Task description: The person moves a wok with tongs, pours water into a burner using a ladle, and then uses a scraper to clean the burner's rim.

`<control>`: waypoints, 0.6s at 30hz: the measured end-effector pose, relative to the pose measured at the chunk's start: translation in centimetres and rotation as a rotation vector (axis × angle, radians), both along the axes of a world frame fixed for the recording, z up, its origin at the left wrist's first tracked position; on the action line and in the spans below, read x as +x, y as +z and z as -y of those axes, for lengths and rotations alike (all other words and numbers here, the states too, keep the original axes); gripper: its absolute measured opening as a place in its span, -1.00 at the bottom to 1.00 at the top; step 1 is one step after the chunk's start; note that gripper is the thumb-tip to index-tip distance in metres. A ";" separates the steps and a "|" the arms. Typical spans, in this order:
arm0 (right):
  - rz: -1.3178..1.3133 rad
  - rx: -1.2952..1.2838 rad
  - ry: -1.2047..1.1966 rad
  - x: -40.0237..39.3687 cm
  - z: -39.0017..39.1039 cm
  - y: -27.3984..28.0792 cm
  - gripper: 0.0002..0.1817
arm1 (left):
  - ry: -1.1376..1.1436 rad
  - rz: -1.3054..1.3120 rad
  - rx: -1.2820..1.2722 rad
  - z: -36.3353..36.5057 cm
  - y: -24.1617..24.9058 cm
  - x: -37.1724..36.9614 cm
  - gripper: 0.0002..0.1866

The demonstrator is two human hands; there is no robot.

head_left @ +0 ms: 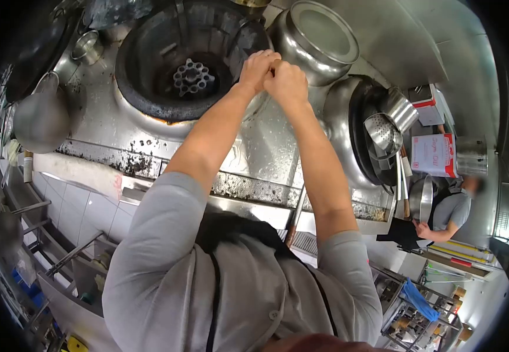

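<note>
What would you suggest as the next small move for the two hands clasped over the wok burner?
Probably part them: the left hand and right hand press together over the burner pit's rim, hiding whatever is between them.

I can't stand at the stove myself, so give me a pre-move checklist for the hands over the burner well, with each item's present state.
1. Both hands free of tools: cannot tell. The left hand and right hand are pressed together; anything between them is hidden.
2. No flame at the black cast burner head: ok, none is visible.
3. The round, soot-blackened burner well is uncovered: ok, no wok sits on it.
4. The large shiny steel pot stands apart from the hands: ok, it is beside them.
5. The perforated steel ladle is parked: ok, it lies in the dark wok.
6. The co-worker in a grey shirt is away from the stove front: ok.
</note>
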State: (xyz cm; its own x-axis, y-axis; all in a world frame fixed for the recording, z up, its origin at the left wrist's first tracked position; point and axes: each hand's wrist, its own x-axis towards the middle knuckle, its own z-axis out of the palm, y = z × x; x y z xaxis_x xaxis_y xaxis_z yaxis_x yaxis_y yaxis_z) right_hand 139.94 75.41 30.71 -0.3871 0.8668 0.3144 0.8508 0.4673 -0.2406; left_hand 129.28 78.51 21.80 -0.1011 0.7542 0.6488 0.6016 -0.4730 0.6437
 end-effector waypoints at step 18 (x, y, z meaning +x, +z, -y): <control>0.093 -0.012 0.021 1.6 12.2 1.1 -0.86 | 0.041 0.017 0.141 10.1 -1.5 1.8 -0.90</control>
State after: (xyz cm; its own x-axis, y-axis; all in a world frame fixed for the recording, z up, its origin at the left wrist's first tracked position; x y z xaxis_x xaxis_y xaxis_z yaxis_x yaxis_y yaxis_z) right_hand 141.51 63.24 31.77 -0.4322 0.8617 0.2659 0.8599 0.4826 -0.1662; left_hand 131.06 68.46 20.26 -0.1419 0.6507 0.7460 0.6119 -0.5347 0.5828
